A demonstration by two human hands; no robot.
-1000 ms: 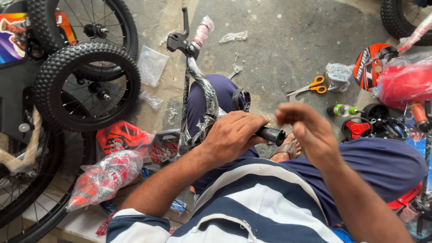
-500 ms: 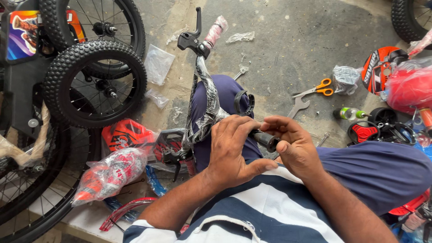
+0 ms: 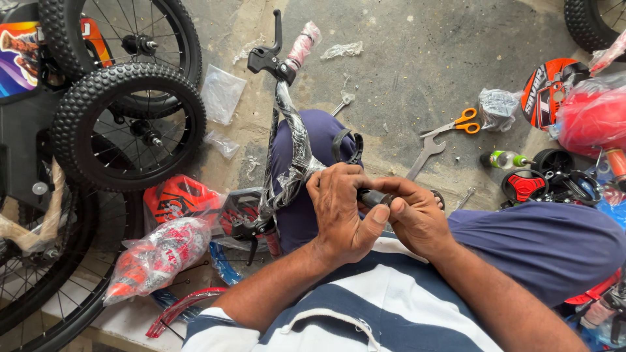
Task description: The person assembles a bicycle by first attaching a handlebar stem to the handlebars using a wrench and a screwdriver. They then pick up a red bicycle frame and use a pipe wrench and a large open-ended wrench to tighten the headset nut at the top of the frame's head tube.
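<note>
Left hand (image 3: 339, 208) clamps the handlebar (image 3: 293, 156) steady across the lap; right hand (image 3: 417, 218) pinches its black stem (image 3: 373, 197); scissors (image 3: 456, 124) on the floor.

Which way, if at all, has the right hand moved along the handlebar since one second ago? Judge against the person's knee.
Yes. The right hand has dropped from a raised position and closed in toward the left hand, now gripping the dark handlebar end beside the knee.
</note>
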